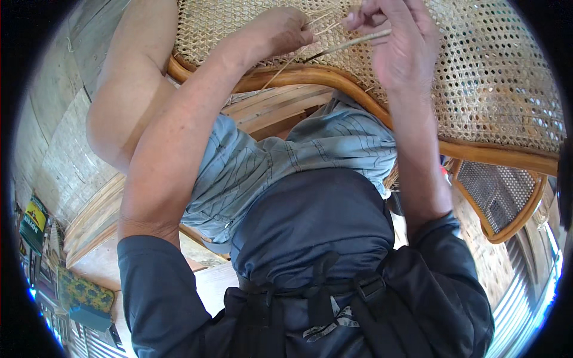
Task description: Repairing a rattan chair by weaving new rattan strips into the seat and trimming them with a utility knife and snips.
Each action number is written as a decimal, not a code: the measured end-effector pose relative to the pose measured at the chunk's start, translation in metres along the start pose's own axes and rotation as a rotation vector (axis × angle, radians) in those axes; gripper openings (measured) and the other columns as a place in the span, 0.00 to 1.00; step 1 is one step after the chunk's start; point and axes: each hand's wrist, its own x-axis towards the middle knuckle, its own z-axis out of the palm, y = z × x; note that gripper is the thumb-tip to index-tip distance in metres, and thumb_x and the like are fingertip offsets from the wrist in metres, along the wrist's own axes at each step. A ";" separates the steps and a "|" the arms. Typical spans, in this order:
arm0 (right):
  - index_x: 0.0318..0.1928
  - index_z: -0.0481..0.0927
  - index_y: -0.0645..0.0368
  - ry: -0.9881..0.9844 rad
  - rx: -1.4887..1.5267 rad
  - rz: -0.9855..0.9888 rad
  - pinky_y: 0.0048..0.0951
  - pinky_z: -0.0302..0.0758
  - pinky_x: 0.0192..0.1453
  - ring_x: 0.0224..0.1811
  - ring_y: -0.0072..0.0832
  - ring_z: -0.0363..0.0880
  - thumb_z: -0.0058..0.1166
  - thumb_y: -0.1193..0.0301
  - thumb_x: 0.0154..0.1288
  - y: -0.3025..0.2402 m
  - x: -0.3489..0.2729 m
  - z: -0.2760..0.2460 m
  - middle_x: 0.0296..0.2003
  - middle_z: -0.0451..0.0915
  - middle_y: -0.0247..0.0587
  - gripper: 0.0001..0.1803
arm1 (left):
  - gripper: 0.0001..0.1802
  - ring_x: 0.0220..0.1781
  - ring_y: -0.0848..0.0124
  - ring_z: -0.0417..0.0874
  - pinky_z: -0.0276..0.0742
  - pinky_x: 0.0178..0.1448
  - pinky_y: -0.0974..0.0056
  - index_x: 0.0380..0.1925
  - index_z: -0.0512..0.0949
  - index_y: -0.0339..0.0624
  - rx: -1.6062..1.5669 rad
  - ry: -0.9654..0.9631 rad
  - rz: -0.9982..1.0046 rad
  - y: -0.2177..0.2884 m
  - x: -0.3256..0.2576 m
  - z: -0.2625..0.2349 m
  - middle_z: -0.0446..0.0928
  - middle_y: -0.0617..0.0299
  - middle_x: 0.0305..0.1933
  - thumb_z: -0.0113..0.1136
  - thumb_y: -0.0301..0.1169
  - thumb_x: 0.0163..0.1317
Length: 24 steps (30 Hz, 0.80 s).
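Observation:
A woven cane panel (492, 65) with an open hole pattern spans the top of the view, edged by a curved brown rattan frame (298, 75). My left hand (277, 33) is closed over the panel's near part, with thin loose cane strands (322, 25) at its fingertips. One strand hangs down across the frame below that hand. My right hand (407, 45) grips a thin tan rod (352, 44) with a dark pointed end, which points left toward the left hand. The right fingertips are bent close to the strands; whether they pinch one I cannot tell.
My bare knee (119, 128) is beside the frame at left. Below right is another cane-panelled piece (498, 191) with a rattan rim. Wooden boards (268, 110) show beneath the frame. A yellow-and-green packet (34, 224) and a patterned block (86, 292) are at far left.

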 end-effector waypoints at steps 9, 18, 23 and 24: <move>0.34 0.74 0.63 0.000 0.695 0.370 0.20 0.60 0.24 0.18 0.17 0.58 0.44 0.65 0.70 0.012 -0.008 -0.007 0.17 0.61 0.26 0.14 | 0.22 0.34 0.50 0.81 0.74 0.40 0.53 0.28 0.80 0.33 0.185 -0.141 -0.131 0.005 0.002 0.000 0.78 0.42 0.29 0.60 0.46 0.52; 0.35 0.76 0.65 -0.175 0.624 0.000 0.28 0.59 0.19 0.13 0.23 0.59 0.41 0.62 0.69 0.039 -0.008 -0.028 0.11 0.58 0.28 0.18 | 0.22 0.37 0.52 0.82 0.76 0.43 0.55 0.31 0.81 0.34 0.320 -0.187 -0.120 0.010 0.006 -0.001 0.81 0.47 0.34 0.62 0.46 0.52; 0.32 0.73 0.63 -0.105 0.699 0.112 0.25 0.47 0.19 0.13 0.18 0.44 0.26 0.48 0.71 0.065 -0.016 -0.027 0.11 0.47 0.22 0.31 | 0.23 0.34 0.56 0.80 0.75 0.39 0.56 0.36 0.79 0.34 0.367 -0.413 -0.243 0.023 0.022 -0.011 0.78 0.46 0.30 0.62 0.45 0.50; 0.31 0.73 0.63 -0.065 0.673 0.119 0.25 0.47 0.19 0.12 0.18 0.44 0.27 0.48 0.70 0.065 -0.018 -0.025 0.11 0.46 0.23 0.31 | 0.23 0.36 0.58 0.79 0.75 0.41 0.58 0.37 0.78 0.35 0.344 -0.413 -0.234 0.023 0.021 -0.012 0.79 0.47 0.32 0.62 0.44 0.51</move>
